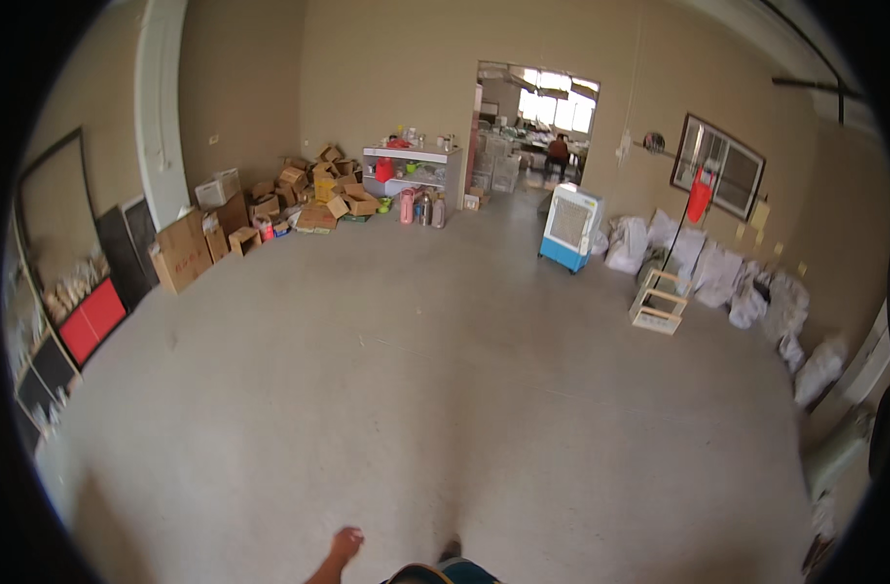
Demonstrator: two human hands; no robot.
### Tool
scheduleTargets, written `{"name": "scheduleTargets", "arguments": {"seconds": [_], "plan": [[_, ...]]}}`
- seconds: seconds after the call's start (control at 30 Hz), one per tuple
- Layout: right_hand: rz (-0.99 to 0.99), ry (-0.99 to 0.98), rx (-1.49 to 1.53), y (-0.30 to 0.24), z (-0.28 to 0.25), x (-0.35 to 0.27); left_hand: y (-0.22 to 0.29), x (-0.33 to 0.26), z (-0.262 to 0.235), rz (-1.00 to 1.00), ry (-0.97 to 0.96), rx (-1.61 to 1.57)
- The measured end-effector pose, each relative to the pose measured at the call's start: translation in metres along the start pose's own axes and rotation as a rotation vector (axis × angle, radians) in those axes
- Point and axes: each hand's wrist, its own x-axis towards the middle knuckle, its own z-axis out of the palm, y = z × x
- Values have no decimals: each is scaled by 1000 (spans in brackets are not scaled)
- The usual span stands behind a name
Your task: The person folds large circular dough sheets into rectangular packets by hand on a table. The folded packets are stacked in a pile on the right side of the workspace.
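My left hand (346,542) hangs low near the bottom edge, left of my body, over the grey floor (416,389). Its fingers are curled in and no object shows in it. Nothing touches this hand. My right hand is outside the picture. One dark shoe (452,548) shows below me, beside the hem of my clothing.
Ahead stands a white and blue air cooler (567,229), left of a wooden step rack (659,304). White sacks (717,273) line the right wall. Cardboard boxes (318,190) heap up by a shelf unit (413,165). A person (559,153) sits beyond the doorway.
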Motion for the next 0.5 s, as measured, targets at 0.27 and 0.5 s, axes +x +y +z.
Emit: {"name": "scheduleTargets", "arguments": {"seconds": [0.27,0.5], "plan": [[-868,562,50,-487,-294,253,42,116,-70,-544,-491,66],[-849,529,-22,-706,-446,377,78,463,-130,-582,-443,121]]}}
